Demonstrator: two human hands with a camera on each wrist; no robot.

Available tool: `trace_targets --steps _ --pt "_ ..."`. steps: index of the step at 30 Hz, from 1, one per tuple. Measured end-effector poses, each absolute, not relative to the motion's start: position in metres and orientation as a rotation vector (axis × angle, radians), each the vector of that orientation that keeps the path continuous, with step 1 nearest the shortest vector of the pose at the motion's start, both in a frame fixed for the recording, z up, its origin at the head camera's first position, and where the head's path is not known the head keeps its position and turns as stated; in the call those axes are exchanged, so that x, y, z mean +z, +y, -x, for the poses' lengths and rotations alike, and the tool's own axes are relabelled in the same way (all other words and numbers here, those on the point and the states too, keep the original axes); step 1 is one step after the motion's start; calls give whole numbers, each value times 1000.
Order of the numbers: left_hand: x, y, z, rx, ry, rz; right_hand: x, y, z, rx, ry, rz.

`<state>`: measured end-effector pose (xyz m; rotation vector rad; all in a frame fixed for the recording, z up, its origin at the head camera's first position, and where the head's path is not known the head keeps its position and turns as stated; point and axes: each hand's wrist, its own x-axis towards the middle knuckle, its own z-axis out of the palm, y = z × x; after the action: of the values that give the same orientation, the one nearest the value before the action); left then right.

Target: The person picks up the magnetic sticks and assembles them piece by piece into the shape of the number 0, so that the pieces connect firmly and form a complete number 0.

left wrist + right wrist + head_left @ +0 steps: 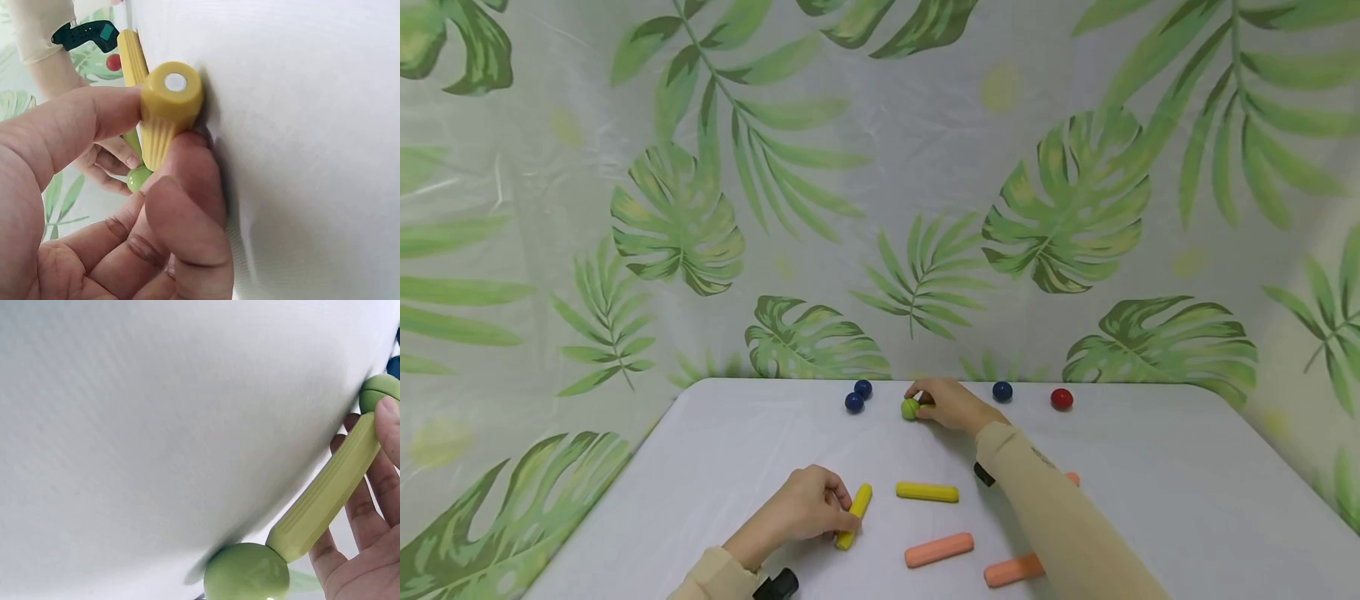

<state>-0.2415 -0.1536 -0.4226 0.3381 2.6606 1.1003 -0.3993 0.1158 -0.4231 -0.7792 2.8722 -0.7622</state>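
Observation:
My left hand (812, 504) pinches a yellow magnetic stick (863, 500) between thumb and finger, low over the white table. In the left wrist view, the near end of that yellow stick (172, 103) shows a round silver magnet. Farther back, my right hand (951, 404) grips a yellow-green stick (328, 487) that has a green ball (247, 573) at one end and a second green ball (381, 390) at the other. The thumb lies right at the second ball. In the head view the fingers hide most of that stick, and one green ball (910, 409) shows.
Two dark blue balls (854, 402) sit left of the right hand. Another blue ball (1002, 392) and a red ball (1062, 400) are at its right. Nearer lie a yellow stick (927, 492) and several orange sticks (938, 550), some partly behind the right sleeve (1060, 508).

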Motion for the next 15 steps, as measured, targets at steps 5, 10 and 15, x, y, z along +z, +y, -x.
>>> trace_targets --steps 5,10,15 --pt "-423 -153 245 1101 2665 -347 -422 117 403 -718 2879 808" --pt "-422 -153 249 1113 2646 -322 -420 116 402 -713 2868 801" --pt "-418 -152 255 1124 2637 -286 -421 115 406 -687 2867 791"
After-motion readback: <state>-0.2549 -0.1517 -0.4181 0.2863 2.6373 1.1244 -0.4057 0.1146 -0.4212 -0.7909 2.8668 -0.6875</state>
